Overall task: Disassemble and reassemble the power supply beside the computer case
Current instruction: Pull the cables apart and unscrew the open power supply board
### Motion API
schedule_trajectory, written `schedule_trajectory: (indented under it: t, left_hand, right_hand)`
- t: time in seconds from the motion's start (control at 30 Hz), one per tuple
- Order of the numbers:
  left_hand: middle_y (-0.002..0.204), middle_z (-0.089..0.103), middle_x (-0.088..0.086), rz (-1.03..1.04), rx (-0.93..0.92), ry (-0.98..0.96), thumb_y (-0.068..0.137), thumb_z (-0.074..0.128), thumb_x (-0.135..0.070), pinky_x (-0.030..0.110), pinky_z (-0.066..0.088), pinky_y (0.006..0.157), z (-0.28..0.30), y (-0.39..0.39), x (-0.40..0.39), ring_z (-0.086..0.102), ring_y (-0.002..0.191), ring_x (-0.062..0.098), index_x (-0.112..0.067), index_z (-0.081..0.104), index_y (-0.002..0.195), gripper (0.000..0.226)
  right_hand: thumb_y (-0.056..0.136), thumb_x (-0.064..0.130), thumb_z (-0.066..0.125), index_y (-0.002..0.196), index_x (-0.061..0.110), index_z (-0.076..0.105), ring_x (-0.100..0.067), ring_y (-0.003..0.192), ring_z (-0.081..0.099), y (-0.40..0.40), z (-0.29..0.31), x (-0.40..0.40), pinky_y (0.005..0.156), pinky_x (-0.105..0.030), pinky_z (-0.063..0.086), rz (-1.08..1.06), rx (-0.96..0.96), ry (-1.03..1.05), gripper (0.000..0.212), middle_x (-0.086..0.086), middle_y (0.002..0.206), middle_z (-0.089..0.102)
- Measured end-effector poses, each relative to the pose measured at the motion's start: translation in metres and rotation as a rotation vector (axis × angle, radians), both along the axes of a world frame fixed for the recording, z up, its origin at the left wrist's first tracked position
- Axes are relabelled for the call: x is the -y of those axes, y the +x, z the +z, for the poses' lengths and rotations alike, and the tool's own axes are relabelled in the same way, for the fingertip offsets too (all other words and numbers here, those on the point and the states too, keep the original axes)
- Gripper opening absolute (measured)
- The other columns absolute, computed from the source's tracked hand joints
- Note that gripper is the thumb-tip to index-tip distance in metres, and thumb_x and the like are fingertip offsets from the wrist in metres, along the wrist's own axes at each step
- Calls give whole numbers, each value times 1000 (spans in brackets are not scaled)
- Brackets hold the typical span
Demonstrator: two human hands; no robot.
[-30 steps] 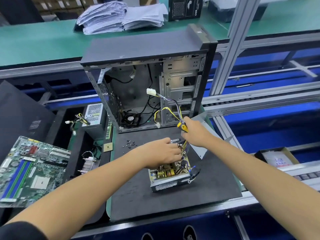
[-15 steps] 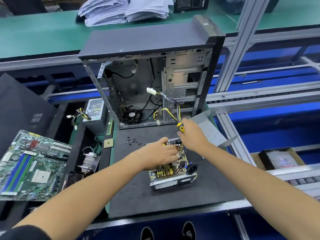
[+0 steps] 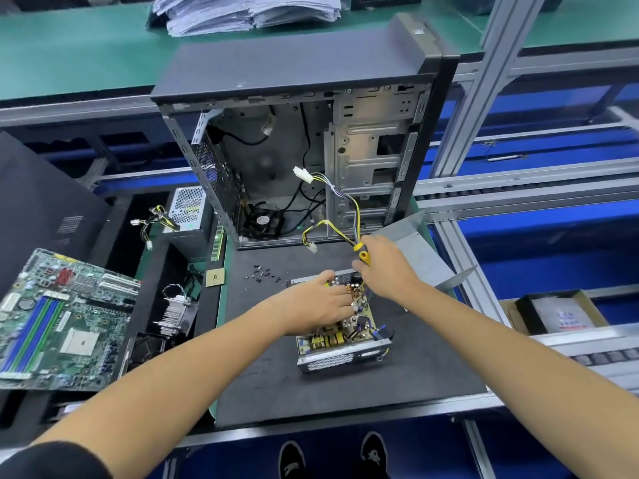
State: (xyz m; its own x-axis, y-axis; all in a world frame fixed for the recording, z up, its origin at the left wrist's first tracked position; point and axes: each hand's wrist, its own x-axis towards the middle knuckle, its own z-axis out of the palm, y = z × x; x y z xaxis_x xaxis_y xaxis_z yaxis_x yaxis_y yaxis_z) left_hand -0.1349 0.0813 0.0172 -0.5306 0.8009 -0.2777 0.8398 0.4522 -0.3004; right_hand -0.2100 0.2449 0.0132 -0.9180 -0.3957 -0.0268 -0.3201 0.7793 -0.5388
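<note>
Nearest, opened power supply [image 3: 340,337] on the dark mat [image 3: 311,392], lid off, circuit board exposed. Left hand [image 3: 316,307] laid over the board, fingers loosely bent, pressing rather than gripping. Right hand [image 3: 383,267] closed around a yellow-handled screwdriver [image 3: 362,254], tip hidden among components at the far end. Probably freeing a board screw: best kept upright, pressed firmly, board held steady. Loose screws [image 3: 264,273] just beyond; removed cover [image 3: 420,252] to the right. Farthest, open computer case [image 3: 311,140], supply cables [image 3: 345,209] trailing toward it.
</note>
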Motion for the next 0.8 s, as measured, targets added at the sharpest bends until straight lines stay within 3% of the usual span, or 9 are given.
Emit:
schedule_trajectory:
  t: [0.17, 0.33, 0.53, 0.7, 0.8]
  left_hand:
    - [82, 54, -5, -15, -14, 17, 64, 66, -8, 34, 42, 84, 2, 1, 0, 55, 83, 17, -20, 54, 92, 32]
    - [87, 55, -3, 10, 4, 49, 72, 61, -5, 36, 40, 83, -1, 2, 1, 54, 87, 19, -17, 52, 95, 27]
    - [98, 53, 3, 42, 36, 68, 78, 50, 1, 40, 35, 90, -4, 1, 0, 50, 100, 25, -13, 48, 106, 31]
    - [103, 51, 3, 40, 38, 79, 82, 46, 2, 38, 32, 92, -7, 2, 0, 47, 106, 24, -13, 46, 109, 31]
    - [102, 51, 1, 44, 37, 90, 82, 47, 3, 37, 33, 90, -7, 3, 0, 47, 106, 23, -14, 46, 107, 31]
  right_hand:
    - [86, 13, 60, 70, 15, 46, -22, 66, 45, -3, -4, -5, 51, -29, 28, -200, 117, -81, 21, 4, 63, 48]
    - [82, 8, 52, 63, 9, 43, -29, 53, 60, -20, 6, -3, 46, -25, 43, -360, 348, -125, 21, -11, 52, 53]
    - [81, 2, 47, 66, 11, 38, -24, 38, 62, -30, 14, -1, 31, -13, 29, -381, 541, -149, 20, -6, 32, 49]
    - [86, 1, 50, 69, 7, 44, -22, 48, 60, -37, 15, -1, 49, -27, 44, -318, 581, -66, 20, -13, 53, 58]
    - [92, 3, 49, 64, 8, 45, -23, 51, 49, -39, 14, 2, 51, -27, 43, -260, 552, 23, 28, -11, 60, 51]
